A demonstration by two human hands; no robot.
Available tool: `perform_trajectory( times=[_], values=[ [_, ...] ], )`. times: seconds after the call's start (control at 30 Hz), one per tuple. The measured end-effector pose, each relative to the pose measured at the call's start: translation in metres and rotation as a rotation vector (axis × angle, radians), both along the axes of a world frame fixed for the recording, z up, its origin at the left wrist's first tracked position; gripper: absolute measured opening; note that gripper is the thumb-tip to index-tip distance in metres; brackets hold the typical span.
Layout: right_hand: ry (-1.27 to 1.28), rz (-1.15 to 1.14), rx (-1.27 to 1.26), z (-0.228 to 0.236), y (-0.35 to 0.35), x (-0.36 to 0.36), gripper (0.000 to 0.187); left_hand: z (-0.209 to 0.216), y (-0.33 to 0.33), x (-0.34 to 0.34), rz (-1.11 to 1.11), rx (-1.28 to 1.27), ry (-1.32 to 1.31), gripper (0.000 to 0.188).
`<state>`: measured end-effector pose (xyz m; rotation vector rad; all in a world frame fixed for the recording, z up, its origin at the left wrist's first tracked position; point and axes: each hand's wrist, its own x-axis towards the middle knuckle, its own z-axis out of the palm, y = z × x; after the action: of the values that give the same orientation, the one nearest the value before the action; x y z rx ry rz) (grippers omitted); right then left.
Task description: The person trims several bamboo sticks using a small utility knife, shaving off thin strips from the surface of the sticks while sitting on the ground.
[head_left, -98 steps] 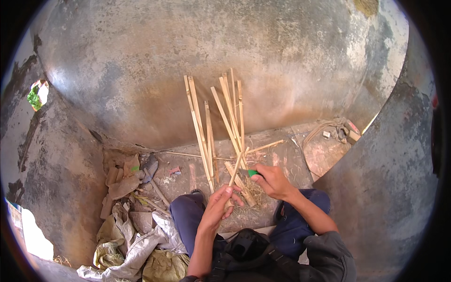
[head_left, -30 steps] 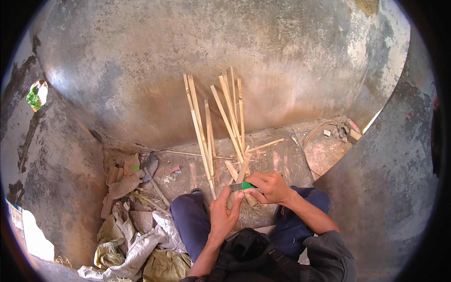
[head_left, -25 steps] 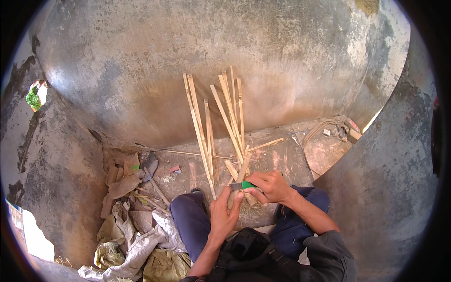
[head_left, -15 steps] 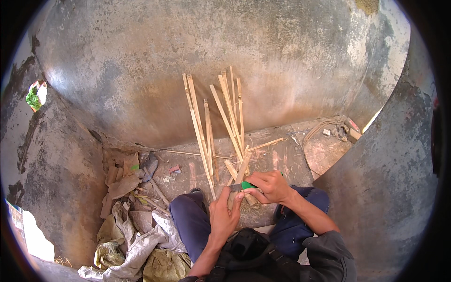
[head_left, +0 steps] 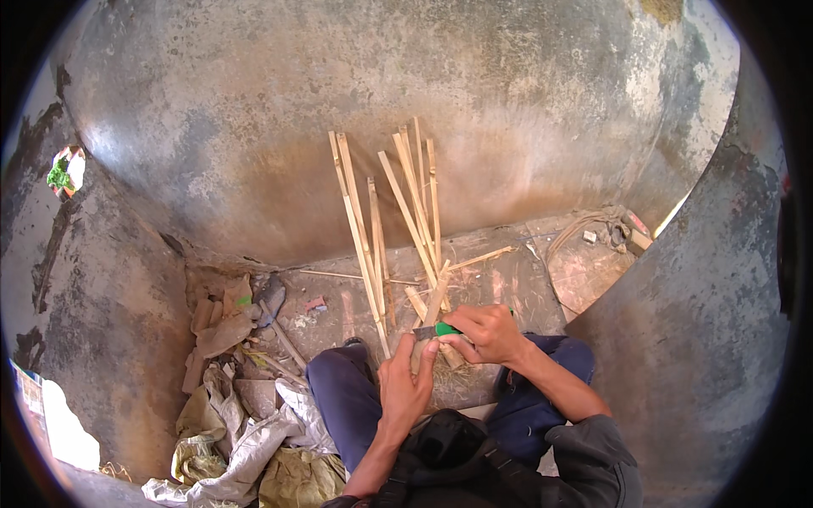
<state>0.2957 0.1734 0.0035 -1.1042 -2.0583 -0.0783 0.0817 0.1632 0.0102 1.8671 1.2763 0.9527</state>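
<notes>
My right hand (head_left: 489, 336) is closed round the green handle of a knife (head_left: 445, 328). Its short grey blade lies across a flat pale bamboo strip (head_left: 438, 295), which slants up and away between my knees. The strip's near end is in my left hand (head_left: 406, 385), its thumb and fingers pressed close to the blade. Part of the strip is hidden behind my hands. Beneath them, a thicker bamboo piece (head_left: 455, 359) lies among fine shavings.
Several long bamboo strips (head_left: 364, 245) lean on the curved, stained wall (head_left: 254, 127) ahead. Rubble (head_left: 222, 334) and crumpled sacks (head_left: 246, 444) lie at the left. A coil of cord (head_left: 584, 224) and small blocks sit at the far right.
The knife has shifted very slightly away from me against the strip. Both hands keep their grip, and the leaning strips have stayed in place.
</notes>
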Motion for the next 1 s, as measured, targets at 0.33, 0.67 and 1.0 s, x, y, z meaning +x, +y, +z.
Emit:
perform_trajectory(
  times=[0.33, 0.67, 1.0],
  values=[
    [0.289, -0.565, 0.075, 0.016, 0.040, 0.109, 0.029, -0.007, -0.032, -0.020, -0.132, -0.143, -0.034, 0.029],
    [0.122, -0.047, 0.019, -0.011, -0.006, 0.023, 0.025, -0.029, 0.001, -0.017, -0.202, -0.395, -0.326, 0.034],
    [0.074, 0.005, 0.010, -0.010, -0.012, -0.001, 0.024, -0.019, -0.006, 0.000, -0.205, -0.110, -0.265, 0.027]
  ],
)
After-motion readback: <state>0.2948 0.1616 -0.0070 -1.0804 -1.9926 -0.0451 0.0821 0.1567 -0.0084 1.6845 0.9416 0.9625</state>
